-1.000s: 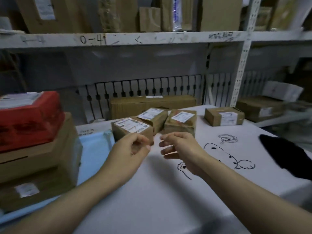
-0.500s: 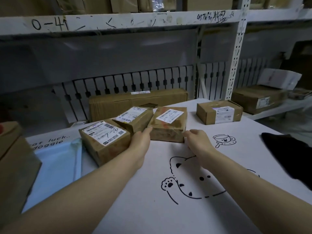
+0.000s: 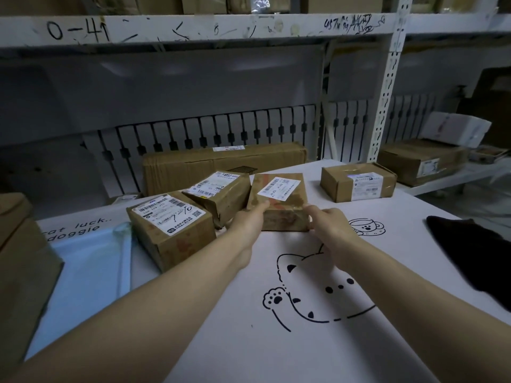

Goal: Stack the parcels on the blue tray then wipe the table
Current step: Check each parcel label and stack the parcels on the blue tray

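A small brown parcel (image 3: 279,201) with a white label lies on the white table (image 3: 276,341), gripped from both sides: my left hand (image 3: 247,221) on its left edge, my right hand (image 3: 329,223) on its right edge. Two more labelled parcels sit to its left, a nearer one (image 3: 171,226) and a tilted one (image 3: 218,193) behind. Another small parcel (image 3: 358,182) rests to the right. The blue tray (image 3: 91,272) lies at the left with a stack of boxes (image 3: 19,272) on it. A dark cloth (image 3: 475,258) lies at the right edge.
A long cardboard box (image 3: 221,164) lies at the back of the table against a black railing. White metal shelving runs overhead and to the right, holding more cartons (image 3: 423,160). The table bears cartoon drawings.
Both hands reached forward from mid-air and closed on the sides of the middle parcel. The camera moved forward and tilted down, so the tray's stack slid out to the left.
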Available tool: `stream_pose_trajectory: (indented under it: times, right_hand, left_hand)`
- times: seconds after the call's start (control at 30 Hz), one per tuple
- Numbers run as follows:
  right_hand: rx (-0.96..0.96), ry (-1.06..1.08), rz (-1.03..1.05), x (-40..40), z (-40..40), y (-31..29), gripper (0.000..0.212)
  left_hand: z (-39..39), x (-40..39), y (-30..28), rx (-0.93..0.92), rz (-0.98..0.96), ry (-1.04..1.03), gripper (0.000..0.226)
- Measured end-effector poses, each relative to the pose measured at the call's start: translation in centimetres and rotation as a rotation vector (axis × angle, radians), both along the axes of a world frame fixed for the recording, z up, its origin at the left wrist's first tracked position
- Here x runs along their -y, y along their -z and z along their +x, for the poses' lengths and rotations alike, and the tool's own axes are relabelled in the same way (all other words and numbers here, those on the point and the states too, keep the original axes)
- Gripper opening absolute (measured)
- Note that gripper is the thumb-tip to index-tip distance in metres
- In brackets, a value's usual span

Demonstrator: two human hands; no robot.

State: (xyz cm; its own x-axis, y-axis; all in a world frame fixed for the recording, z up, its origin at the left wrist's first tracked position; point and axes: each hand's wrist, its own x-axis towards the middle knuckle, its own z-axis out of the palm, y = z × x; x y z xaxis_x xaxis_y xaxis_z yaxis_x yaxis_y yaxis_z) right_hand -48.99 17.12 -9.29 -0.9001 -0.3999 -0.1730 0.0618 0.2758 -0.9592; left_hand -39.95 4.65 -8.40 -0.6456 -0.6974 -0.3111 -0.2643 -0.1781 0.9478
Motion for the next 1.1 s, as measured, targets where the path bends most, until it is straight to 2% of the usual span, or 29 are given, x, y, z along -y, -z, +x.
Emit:
stream_pose_trajectory:
  times: [0.2, 0.3, 0.37, 0.47, 0.53, 0.63, 0.73, 0.83, 0.9, 1.03, 1.1]
  right_hand:
    - [0.056, -0.037, -0.001, -0.2, 0.7, -1.6, 0.060]
    - [0.084, -0.074, -0.010, 0.3, 0.3, -1.4, 0.054]
    - [0.048, -0.089, -0.010, 0.4, 0.2, -1.0, 0.052]
    - [0.035, -0.042, -0.034, -0.1, 0.1, -0.6, 0.058]
    - [0.043, -0.015, -0.044, -0.9, 0.1, -0.5, 0.063]
    - [0.063, 0.016, -0.038, -2.6, 0.7, -0.5, 0.055]
    - [0.099, 0.015, -0.063, -3.9, 1.9, -0.4, 0.046]
    - [0.133, 0.010, -0.114, -5.0, 3.4, -0.3, 0.039]
    - [0.166, 0.024, -0.156, -5.8, 4.1, -0.5, 0.041]
    - [0.260, 0.012, -0.251, -6.7, 5.8, -1.1, 0.031]
    - [0.285, -0.033, -0.277, -7.0, 6.8, -1.3, 0.034]
  left_hand:
    - [0.4, 0.2, -0.6, -0.019, 0.011, 0.007, 0.080]
    - [-2.8, 4.2, 4.5, -0.009, -0.002, -0.032, 0.096]
    - [-2.2, 3.5, 3.8, 0.011, 0.009, -0.022, 0.087]
    - [1.0, -0.8, -0.5, -0.044, 0.000, 0.035, 0.049]
    - [1.2, -1.3, -0.6, -0.095, 0.042, 0.003, 0.035]
    - [2.2, -1.9, -0.9, -0.156, 0.091, -0.086, 0.043]
    - [3.4, -2.4, -1.1, -0.177, 0.128, -0.110, 0.080]
    - [5.2, -2.9, -1.4, -0.214, 0.265, -0.018, 0.065]
    - [6.8, -3.4, -1.7, -0.203, 0.361, 0.085, 0.063]
    - [9.1, -3.9, -1.0, -0.220, 0.364, 0.123, 0.053]
    - [10.3, -4.2, -1.0, -0.266, 0.389, 0.106, 0.045]
